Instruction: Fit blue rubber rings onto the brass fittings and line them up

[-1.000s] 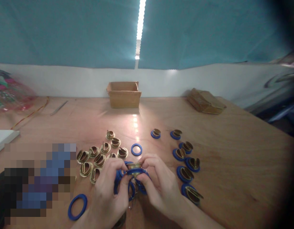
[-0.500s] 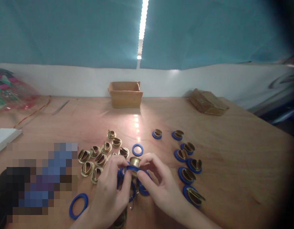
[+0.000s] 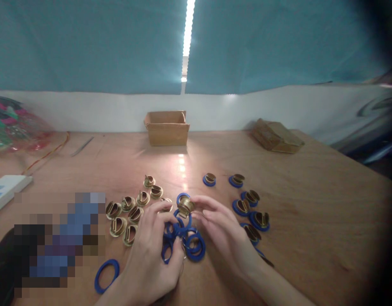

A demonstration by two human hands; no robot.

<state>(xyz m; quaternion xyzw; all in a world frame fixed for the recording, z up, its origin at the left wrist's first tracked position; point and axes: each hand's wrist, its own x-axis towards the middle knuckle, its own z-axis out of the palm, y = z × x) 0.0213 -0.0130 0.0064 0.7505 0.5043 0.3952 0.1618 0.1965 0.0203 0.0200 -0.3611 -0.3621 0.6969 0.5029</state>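
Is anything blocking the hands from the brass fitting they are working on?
Nothing visible does: the left hand and right hand already pinch the round brass fitting, above loose blue rubber rings.

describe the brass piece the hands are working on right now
The brass piece is a small, shiny, gold-coloured metal part, round, with a raised body, tilted rather than flat. It is held just above the wooden table, with a blue ring showing at its far edge. Fingertips of the right hand pinch it from the right, and the left hand meets it from below left. More loose blue rings lie right under it.
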